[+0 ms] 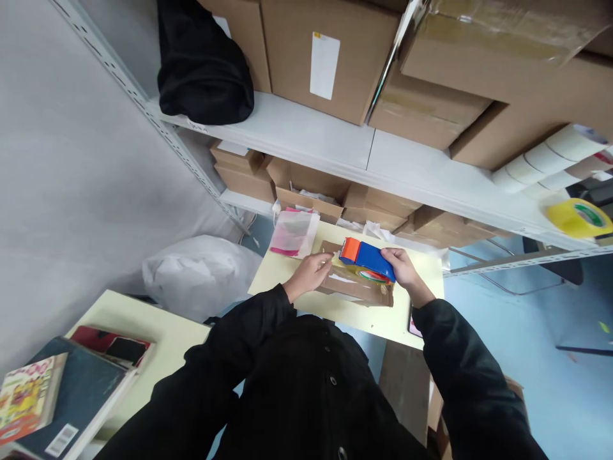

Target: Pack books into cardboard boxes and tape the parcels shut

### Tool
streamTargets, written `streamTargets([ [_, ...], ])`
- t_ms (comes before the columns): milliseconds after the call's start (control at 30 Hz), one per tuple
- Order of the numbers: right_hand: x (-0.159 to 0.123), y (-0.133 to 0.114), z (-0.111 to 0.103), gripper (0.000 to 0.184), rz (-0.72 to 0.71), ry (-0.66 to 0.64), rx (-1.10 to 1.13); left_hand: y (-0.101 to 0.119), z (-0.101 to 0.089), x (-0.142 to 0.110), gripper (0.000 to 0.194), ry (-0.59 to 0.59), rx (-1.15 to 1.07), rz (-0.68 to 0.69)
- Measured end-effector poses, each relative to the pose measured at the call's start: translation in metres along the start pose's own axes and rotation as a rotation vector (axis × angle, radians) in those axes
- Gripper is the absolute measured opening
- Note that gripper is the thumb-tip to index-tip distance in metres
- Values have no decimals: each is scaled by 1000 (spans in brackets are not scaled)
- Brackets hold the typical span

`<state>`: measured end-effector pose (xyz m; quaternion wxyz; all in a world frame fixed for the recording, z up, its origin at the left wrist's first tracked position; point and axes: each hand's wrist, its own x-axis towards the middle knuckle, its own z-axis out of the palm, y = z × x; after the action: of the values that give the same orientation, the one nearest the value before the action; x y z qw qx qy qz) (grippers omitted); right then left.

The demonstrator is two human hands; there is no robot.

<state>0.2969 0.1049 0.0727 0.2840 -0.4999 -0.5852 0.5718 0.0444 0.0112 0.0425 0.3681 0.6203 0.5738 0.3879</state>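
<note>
My right hand is wrapped round a blue tape dispenser with an orange front, tilted above a brown cardboard box. A roll of tape sits in the dispenser, and its toothed edge points toward my left hand. The fingers of that hand are drawn together by the box's left end, close to the dispenser's front. What they pinch, if anything, is too small to make out. Shiny tape and white patches show on the box, which lies on a small pale yellow table.
Pink and white plastic bags lie at the table's back left. Behind stands a shelf with cardboard boxes, white rolls and a yellow tape roll. Books lie on a side table at left, beside a white sack.
</note>
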Motion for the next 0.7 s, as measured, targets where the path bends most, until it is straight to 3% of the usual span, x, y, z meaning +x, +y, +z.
streamTargets([
  [100, -2, 2, 1, 55, -1, 3, -9, 7, -4, 14, 36, 65, -162, -142],
  [267, -5, 5, 2, 56, -12, -13, -25, 19, -7, 31, 32, -140, -428, -320],
  [400, -6, 8, 1, 56, -16, -32, -31, 23, -8, 34, 22, -124, -328, -305],
  [700, -6, 3, 1, 55, -6, -105, -167, 15, -6, 26, 23, -73, -61, -261],
])
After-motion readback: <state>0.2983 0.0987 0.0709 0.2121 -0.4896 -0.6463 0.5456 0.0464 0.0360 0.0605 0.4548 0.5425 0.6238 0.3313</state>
